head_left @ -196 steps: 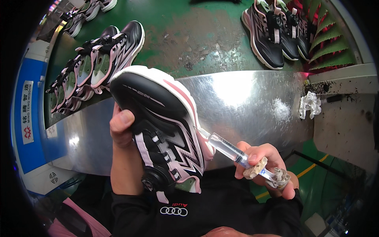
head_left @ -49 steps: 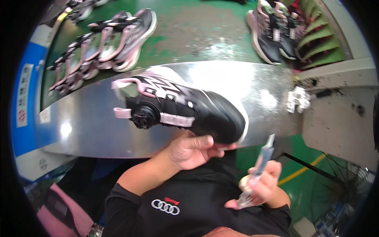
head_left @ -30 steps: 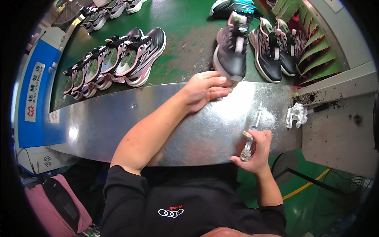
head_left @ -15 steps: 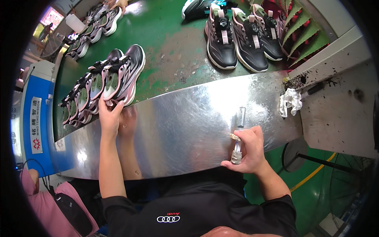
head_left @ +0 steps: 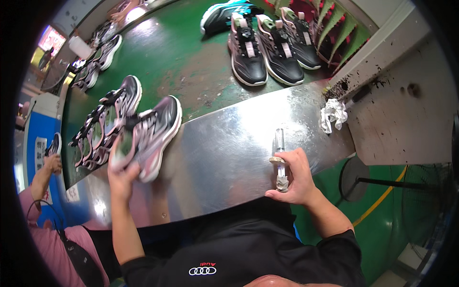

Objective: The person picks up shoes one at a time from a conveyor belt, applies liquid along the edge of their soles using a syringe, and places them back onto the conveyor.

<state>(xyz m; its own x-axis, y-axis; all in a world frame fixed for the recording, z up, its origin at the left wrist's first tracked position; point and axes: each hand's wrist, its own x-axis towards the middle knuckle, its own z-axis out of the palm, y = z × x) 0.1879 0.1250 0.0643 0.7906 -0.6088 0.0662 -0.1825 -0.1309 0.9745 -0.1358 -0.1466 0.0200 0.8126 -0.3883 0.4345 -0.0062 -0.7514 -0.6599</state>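
My left hand [head_left: 122, 177] is closed on the heel of a black, grey and pink sneaker [head_left: 160, 129], slightly blurred, tilted over the metal table edge with its toe pointing away to the right. Beside it on the left, more sneakers of the same kind [head_left: 125, 98] lie in a row on the green surface. In my right hand [head_left: 297, 178] is a clear syringe [head_left: 280, 165] with a beige ring at its flange and whitish wrapping at the lower end. The syringe points away from me, above the shiny metal strip [head_left: 220, 158].
Black sneakers [head_left: 248, 62] stand at the far right, near a teal-and-black shoe [head_left: 227, 16] and green-and-red spiky sheets [head_left: 337, 33]. Crumpled white tissue [head_left: 333, 115] lies by the metal panel. Another person's hand [head_left: 52, 164] holds a shoe at the far left. A fan base [head_left: 354, 179] stands at right.
My left hand has pulled one sneaker out of the row, toward me and to the right. At the far left, another person's hand with a shoe has come into view. My right hand still holds the syringe.
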